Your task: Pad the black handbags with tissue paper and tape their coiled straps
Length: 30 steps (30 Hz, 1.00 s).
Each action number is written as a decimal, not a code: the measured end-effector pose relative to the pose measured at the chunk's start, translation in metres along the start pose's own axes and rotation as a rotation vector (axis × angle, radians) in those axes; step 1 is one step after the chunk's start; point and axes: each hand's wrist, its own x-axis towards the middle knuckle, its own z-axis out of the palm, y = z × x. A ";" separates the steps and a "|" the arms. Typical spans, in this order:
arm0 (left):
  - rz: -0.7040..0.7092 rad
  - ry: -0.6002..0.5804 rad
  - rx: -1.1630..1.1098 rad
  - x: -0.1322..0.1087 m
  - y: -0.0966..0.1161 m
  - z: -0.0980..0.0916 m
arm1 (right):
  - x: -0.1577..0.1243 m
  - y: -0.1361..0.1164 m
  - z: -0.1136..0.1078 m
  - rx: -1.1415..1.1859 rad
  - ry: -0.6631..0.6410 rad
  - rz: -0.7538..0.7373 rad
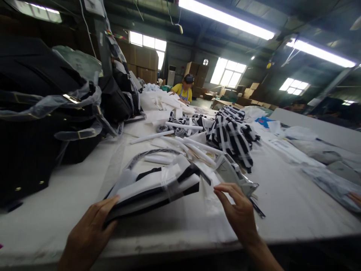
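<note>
My left hand (91, 229) grips the near left end of a long black bundle wrapped in white sheet (153, 188). Clear tape or film (169, 178) goes around the bundle near its right end, and a plastic-covered strap loop (150, 152) arches behind it. Off the bundle's right end is my right hand (238, 209), thumb and forefinger pinched together; whatever they may hold is too small to make out. Just beyond that hand lies a pale grey tape dispenser (228, 171).
Loose white tubes and strips (194, 148) lie mid-table, beside a pile of black-and-white bundles (232, 131). Large black bags (34, 143) crowd the left. Clear plastic packaging (332, 184) covers the right side. A person in yellow (183, 90) is at the far end; another person's hand (354, 198) shows at right.
</note>
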 end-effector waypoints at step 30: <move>-0.198 0.058 -0.063 0.005 0.013 -0.004 | -0.074 -0.115 0.090 1.016 -0.766 0.435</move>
